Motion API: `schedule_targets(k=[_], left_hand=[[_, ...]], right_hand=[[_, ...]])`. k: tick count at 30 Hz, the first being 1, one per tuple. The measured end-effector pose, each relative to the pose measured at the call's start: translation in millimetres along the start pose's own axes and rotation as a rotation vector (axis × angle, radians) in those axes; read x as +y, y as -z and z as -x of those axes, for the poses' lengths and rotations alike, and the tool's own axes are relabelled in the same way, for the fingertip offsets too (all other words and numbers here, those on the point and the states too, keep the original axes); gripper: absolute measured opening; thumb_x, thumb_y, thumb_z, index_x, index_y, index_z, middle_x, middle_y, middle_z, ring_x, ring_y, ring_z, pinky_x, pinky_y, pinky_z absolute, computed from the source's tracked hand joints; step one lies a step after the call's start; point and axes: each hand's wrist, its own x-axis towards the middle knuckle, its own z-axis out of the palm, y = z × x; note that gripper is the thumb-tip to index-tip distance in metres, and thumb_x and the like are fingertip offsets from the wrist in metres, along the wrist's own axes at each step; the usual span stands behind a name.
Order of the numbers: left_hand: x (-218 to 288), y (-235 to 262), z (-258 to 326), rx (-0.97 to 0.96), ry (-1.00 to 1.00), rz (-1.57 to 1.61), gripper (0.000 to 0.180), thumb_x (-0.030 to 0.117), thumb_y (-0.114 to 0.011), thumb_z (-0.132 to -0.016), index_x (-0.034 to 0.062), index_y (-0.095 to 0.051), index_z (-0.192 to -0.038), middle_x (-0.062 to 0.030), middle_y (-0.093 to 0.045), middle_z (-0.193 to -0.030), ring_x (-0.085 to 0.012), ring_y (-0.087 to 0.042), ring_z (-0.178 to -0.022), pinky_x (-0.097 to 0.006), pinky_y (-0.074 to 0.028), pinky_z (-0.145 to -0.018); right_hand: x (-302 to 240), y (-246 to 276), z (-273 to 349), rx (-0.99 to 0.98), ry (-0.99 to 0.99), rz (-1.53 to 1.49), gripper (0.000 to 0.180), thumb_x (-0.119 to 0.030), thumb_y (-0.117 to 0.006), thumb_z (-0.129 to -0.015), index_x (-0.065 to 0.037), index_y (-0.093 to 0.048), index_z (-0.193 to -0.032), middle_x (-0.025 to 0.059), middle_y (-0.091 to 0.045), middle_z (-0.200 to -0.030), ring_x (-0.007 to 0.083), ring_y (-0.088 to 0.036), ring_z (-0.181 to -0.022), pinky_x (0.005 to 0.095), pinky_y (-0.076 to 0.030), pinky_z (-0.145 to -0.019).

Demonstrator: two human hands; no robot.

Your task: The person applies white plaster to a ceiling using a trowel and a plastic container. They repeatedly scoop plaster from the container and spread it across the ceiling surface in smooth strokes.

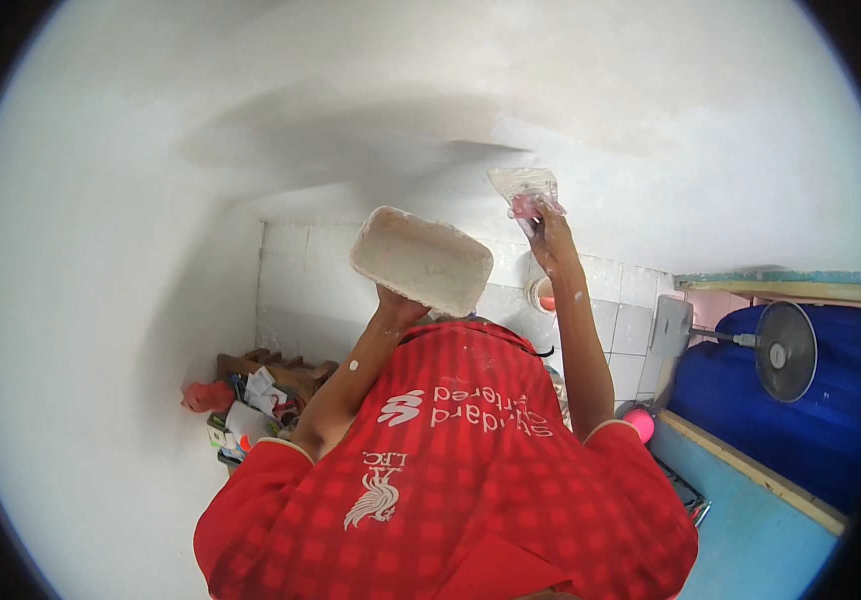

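My left hand [401,303] grips a shallow rectangular tub [427,292] from below, and the tub tilts with its inside showing. Whitish residue coats its walls and rim. Up and to the right, my right hand [549,230] is closed round the pinkish handle of a putty knife [524,181]. Its wide blade is smeared with white paste and lies close in front of the white wall [611,130]; whether it touches cannot be made out. White specks dot both forearms.
A pile of mixed items [261,395] sits low at the left. Below my right forearm is a white bucket [541,294] on the pale tiled floor [601,315]. At the right, a standing fan [786,350] is beside a blue-covered bed [841,400] and a wooden-edged partition [751,470].
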Motion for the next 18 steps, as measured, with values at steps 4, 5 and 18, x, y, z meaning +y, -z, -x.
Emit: schedule_targets(k=[4,5,18], left_hand=[[-12.3,-0.6,-0.3,-0.050,0.039,-0.005,0.057,0.052,-0.028,-0.095,0.0105,-0.038,-0.133,-0.0099,-0.045,-0.132,-0.0278,-0.044,-0.122,-0.048,-0.037,-0.103],[-15.0,-4.7,-0.2,-0.089,0.046,-0.022,0.058,0.053,-0.028,-0.095,0.0107,-0.037,-0.134,-0.0097,-0.044,-0.133,-0.0277,-0.043,-0.123,-0.048,-0.036,-0.103],[23.3,-60.3,6.8,-0.078,0.220,-0.167,0.062,0.056,-0.037,-0.090,0.0137,-0.040,-0.134,-0.0091,-0.044,-0.136,-0.0310,-0.041,-0.126,-0.053,-0.033,-0.104]], right_hand=[[0.1,11.3,-16.3,0.094,-0.038,-0.066,0.024,-0.004,-0.056,-0.082,-0.002,-0.053,-0.106,0.0113,-0.058,-0.103,0.0205,-0.057,-0.098,0.0306,-0.044,-0.094],[-2.8,15.4,-21.0,0.107,-0.025,-0.084,0.024,-0.002,-0.056,-0.081,-0.002,-0.054,-0.104,0.0109,-0.058,-0.102,0.0209,-0.057,-0.097,0.0306,-0.044,-0.095],[-151.7,-10.2,-46.9,-0.169,-0.003,0.017,0.026,-0.002,-0.037,-0.093,0.013,-0.052,-0.108,0.0213,-0.060,-0.113,0.0245,-0.062,-0.099,0.0223,-0.054,-0.085]])
